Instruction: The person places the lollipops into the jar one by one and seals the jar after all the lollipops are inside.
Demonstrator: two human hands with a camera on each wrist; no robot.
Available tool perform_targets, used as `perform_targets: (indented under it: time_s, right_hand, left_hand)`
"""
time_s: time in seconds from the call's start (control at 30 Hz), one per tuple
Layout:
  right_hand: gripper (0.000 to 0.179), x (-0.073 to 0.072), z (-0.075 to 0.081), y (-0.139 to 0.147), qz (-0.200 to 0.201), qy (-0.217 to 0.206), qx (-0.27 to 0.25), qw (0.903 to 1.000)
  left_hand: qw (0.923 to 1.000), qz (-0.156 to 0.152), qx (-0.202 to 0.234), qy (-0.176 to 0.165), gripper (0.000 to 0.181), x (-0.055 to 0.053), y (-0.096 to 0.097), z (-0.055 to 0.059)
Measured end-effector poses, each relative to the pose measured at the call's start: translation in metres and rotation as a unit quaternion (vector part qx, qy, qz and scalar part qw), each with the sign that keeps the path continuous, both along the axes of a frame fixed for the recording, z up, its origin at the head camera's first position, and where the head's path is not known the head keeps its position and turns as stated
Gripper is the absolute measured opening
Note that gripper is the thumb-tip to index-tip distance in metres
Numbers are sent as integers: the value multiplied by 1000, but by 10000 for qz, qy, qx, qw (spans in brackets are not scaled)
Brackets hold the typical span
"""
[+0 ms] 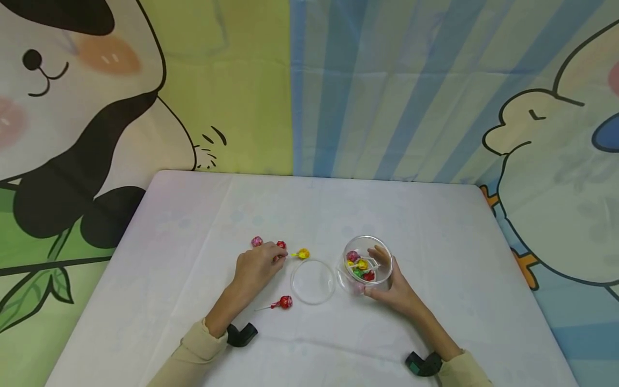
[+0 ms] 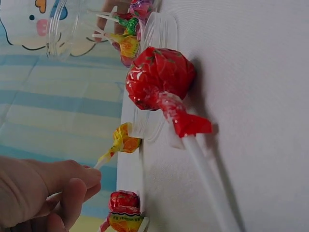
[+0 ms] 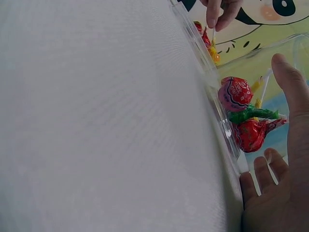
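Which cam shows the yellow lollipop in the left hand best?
Left wrist: the yellow lollipop is largest there, its twisted wrapper distinct, its stick pinched by the left hand. Head shows it small, from above; right wrist shows it small too, near the top edge.

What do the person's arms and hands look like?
The left sleeve and right sleeve are beige. A bent black gadget sits by the left wrist; a second gadget, with a small green patch, by the right. The left hand and right hand wear no gloves.
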State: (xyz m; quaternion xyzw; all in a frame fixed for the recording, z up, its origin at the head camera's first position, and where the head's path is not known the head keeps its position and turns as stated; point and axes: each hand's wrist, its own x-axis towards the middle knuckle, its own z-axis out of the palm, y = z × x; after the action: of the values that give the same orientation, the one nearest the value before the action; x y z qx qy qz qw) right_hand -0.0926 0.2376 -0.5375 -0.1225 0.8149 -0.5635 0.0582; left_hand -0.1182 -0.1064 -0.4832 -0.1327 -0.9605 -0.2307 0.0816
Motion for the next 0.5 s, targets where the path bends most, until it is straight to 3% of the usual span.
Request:
perform_targets:
  time_s: [0.13,0.27,0.4,0.5]
  right_hand:
    - [101,0,1,0,20,36,-71,10000]
    - [102,0,1,-1,17,17,-164,9999]
    - [103,0,0,-1,36,11,-186,9998]
    - [102,0,0,0,32,16,-142,9999]
  left_hand:
    - [9997,-128,131,172,13,-2,-2,-4]
    - [9945,-269,596,820,15,-7,-4,-9]
    - [9776,-503,1371,1516,20,-10,-3,-12]
    - [9620,-768,2007,1686,22,-9,1,-12]
